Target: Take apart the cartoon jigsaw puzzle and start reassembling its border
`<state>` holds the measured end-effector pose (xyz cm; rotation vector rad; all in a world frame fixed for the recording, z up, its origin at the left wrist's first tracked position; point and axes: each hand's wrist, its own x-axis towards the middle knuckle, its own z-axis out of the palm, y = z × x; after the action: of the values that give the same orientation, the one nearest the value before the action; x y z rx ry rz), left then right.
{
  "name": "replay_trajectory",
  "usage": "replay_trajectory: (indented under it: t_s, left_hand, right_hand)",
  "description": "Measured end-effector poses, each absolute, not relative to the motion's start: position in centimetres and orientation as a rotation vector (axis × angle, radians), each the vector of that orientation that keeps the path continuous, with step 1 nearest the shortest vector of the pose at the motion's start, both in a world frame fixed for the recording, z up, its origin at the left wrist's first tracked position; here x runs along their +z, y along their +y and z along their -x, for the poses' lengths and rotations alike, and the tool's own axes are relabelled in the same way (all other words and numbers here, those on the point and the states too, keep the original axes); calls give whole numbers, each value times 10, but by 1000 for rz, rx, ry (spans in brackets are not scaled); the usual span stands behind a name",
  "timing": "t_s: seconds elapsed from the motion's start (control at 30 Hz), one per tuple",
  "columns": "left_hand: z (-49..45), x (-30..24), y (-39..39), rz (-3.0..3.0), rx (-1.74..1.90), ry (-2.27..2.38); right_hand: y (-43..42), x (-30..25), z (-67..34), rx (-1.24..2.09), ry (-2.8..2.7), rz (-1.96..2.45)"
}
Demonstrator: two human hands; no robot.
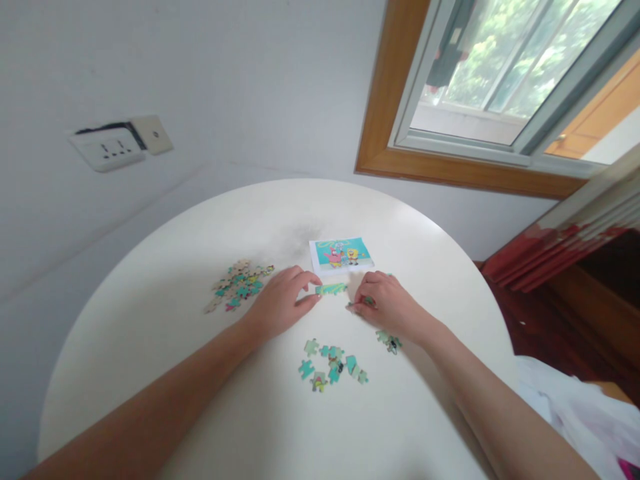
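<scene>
A short strip of joined jigsaw puzzle pieces (332, 289), green and yellow, lies flat on the white table. My left hand (283, 301) holds its left end, thumb below and index finger above. To the right of the strip, my right hand (383, 301) is closed in a pinch on a puzzle piece (351, 307), mostly hidden by the fingers. More green bits show under and behind that hand. Just beyond the strip lies a picture card (342, 255) with a pink and a yellow cartoon figure on teal.
A heap of puzzle pieces (240, 283) lies left of my left hand. Several loose pieces (333, 363) are spread nearer to me, and a small cluster (389, 341) sits below my right wrist. The round white table (240, 427) stands near a wall with a socket (107, 148) and a window.
</scene>
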<state>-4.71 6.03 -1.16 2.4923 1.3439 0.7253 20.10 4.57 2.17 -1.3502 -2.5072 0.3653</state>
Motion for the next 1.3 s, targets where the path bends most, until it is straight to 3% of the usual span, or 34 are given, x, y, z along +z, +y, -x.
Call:
replay_trajectory:
  t_s: [0.27, 0.43, 0.87, 1.3]
  left_hand:
    - [48, -12, 60, -2495, 695, 1346]
    - [47, -11, 60, -2471, 705, 1352]
    - [49, -13, 60, -2499, 712, 1348]
    - [47, -10, 60, -2484, 701, 1356]
  right_hand:
    - [56, 35, -231, 564, -2330, 1395]
    - [52, 32, -228, 619, -2435, 1203]
    - [44, 24, -204, 487, -2547, 1168]
    - [56, 18, -212, 477, -2404, 1459]
